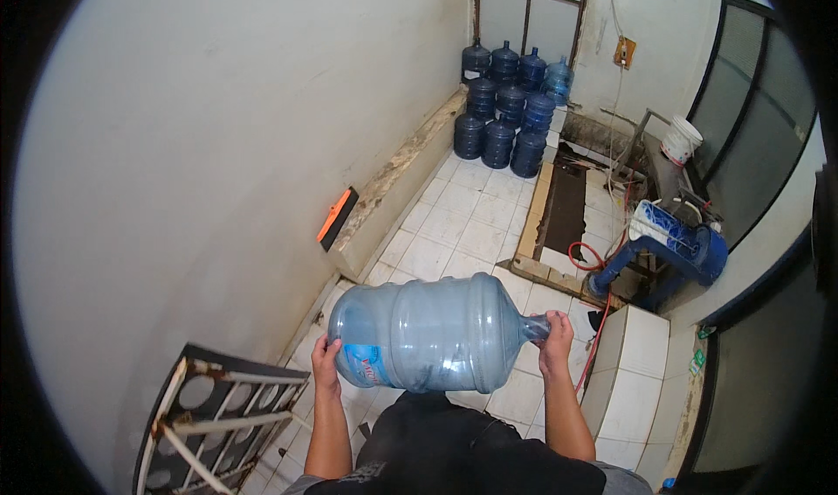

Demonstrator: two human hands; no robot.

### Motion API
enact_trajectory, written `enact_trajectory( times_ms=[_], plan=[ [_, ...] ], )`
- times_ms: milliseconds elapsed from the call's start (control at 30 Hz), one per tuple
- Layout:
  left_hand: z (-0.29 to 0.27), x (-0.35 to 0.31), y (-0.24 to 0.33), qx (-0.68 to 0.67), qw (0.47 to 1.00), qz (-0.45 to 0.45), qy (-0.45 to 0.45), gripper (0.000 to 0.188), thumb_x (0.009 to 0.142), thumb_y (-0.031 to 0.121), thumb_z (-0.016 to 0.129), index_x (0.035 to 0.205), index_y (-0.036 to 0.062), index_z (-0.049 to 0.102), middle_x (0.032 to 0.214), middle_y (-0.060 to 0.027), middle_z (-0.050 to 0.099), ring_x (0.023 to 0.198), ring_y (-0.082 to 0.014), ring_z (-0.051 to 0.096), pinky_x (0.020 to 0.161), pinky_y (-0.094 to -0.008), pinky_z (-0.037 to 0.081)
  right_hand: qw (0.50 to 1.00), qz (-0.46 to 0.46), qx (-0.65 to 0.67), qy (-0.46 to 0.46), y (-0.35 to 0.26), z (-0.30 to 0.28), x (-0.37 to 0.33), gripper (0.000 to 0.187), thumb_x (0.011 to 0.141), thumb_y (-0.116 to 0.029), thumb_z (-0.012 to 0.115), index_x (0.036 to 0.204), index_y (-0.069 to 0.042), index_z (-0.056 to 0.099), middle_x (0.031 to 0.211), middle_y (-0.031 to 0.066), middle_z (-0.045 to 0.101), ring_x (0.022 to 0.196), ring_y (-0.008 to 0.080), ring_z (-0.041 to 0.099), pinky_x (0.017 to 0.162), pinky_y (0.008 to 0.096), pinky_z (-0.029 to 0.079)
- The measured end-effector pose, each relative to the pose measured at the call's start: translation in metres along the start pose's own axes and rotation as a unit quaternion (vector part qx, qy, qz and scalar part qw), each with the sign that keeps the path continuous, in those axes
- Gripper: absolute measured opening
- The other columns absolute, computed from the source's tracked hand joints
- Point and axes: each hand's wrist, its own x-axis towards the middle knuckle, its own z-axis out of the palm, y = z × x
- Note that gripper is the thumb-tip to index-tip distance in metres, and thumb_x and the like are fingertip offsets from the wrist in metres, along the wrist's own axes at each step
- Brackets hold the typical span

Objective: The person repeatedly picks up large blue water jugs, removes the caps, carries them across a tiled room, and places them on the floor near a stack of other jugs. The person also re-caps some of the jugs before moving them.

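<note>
White tiled floor [454, 233]: stack of dark blue water jugs [511, 102] at upper centre against far wall, blue pump machine [676, 246] at right, red hose [598, 320] beside it

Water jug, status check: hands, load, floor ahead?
Left hand grips the base, right hand the neck. Water jug held sideways, looks empty. Stacked blue jugs at far wall; red hose lies right of the tiled floor.

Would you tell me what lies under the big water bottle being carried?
White floor tiles show beyond the water bottle, held sideways by the left hand and right hand. The floor directly beneath is hidden.
</note>
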Motion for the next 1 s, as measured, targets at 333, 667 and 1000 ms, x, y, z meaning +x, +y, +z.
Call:
enact_trajectory(
  times_ms=[333, 667, 1000],
  plan=[
    [0.227, 0.267, 0.023, 0.098, 0.985, -0.014, -0.139, 0.046, 0.079, 0.019, 0.075, 0.118, -0.0013, 0.059, 0.103, -0.0068, 0.063, 0.093, -0.0155, 0.059, 0.083, -0.0285, 0.046, 0.993, -0.017, 0.011, 0.119, -0.033, 0.022, 0.203, 0.017, 0.093, -0.026, 0.054, 0.098, -0.010, 0.051, 0.088, 0.0083, 0.065, 0.074, 0.0190, 0.065, 0.059, 0.0344, 0.055],
    [0.430, 0.433, -0.005, 0.125, 0.985, 0.000, -0.117, 0.043, 0.081, 0.021, 0.072, 0.117, -0.0010, 0.061, 0.101, -0.0061, 0.063, 0.093, -0.0154, 0.058, 0.084, -0.0283, 0.044, 0.991, -0.018, 0.020, 0.133, -0.071, 0.051, 0.489, 0.015, 0.094, -0.026, 0.054, 0.098, -0.012, 0.053, 0.083, 0.0018, 0.056, 0.072, 0.0147, 0.060, 0.055, 0.0320, 0.053],
    [0.517, 0.586, -0.025, 0.076, 0.997, -0.022, 0.000, 0.036, 0.084, 0.019, 0.067, 0.114, -0.0002, 0.062, 0.101, -0.0045, 0.064, 0.093, -0.0134, 0.057, 0.084, -0.0268, 0.043, 0.998, 0.007, -0.068, -0.017, -0.123, 0.188, 0.751, 0.015, 0.094, -0.025, 0.055, 0.096, -0.011, 0.056, 0.079, -0.0019, 0.055, 0.069, 0.0098, 0.057, 0.053, 0.0257, 0.048]
  ],
)
